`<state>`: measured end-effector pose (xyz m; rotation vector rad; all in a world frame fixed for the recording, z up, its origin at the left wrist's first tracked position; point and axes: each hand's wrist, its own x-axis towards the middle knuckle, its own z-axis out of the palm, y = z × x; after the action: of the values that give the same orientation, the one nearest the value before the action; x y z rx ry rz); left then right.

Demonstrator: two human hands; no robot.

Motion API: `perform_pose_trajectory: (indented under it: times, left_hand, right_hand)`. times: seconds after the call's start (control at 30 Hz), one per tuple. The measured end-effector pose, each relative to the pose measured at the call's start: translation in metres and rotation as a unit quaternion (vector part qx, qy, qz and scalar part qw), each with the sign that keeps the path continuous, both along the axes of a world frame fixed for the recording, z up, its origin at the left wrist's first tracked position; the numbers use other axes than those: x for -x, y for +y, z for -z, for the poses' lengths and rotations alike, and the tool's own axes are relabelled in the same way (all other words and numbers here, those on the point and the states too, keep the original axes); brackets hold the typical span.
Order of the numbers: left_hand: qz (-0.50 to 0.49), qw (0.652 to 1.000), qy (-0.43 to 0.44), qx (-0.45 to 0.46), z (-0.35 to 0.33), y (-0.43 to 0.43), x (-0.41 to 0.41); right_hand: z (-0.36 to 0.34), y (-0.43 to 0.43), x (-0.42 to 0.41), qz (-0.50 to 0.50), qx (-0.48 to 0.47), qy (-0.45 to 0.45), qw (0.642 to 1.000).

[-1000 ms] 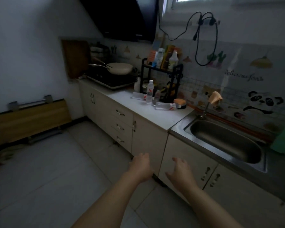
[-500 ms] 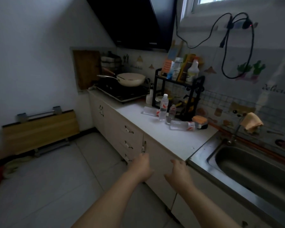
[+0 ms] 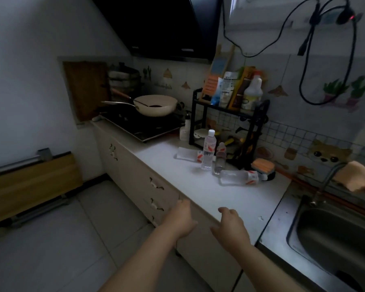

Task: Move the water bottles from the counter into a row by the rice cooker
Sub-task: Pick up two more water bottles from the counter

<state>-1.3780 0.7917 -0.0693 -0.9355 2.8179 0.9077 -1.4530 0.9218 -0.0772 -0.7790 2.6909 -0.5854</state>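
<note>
Several clear water bottles sit on the white counter (image 3: 236,203). A tall one (image 3: 208,152) stands upright, with a shorter upright bottle (image 3: 220,159) to its right. One bottle (image 3: 238,177) lies on its side near the sponge, and another (image 3: 188,154) lies flat behind the tall one. My left hand (image 3: 182,220) hangs at the counter's front edge, fingers loosely curled, holding nothing. My right hand (image 3: 232,225) hovers over the counter's front edge, fingers apart and empty. No rice cooker shows in this view.
A black rack (image 3: 230,123) with bottles and boxes stands behind the water bottles. A pale wok (image 3: 156,105) rests on the stove (image 3: 143,125) at left. An orange sponge (image 3: 262,165) and a steel sink (image 3: 335,234) lie to the right. A folded wooden table (image 3: 30,182) leans on the left wall.
The view has come closer to the counter and turned left, so the bottles look larger and the sink has slid to the right edge. Both hands stay raised and empty.
</note>
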Motion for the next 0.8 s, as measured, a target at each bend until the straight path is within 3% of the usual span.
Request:
perform_pose_trajectory:
  times: [0.33, 0.8]
  left_hand:
    - [0.107, 0.994, -0.012, 0.007, -0.003, -0.133, 0.092]
    - [0.178, 0.984, -0.015, -0.006, 0.016, -0.214, 0.206]
  right_hand:
    - [0.003, -0.122, 0.061, 0.11, 0.005, -0.003, 0.994]
    - [0.023, -0.194, 0.163, 0.194, -0.013, -0.007, 0.981]
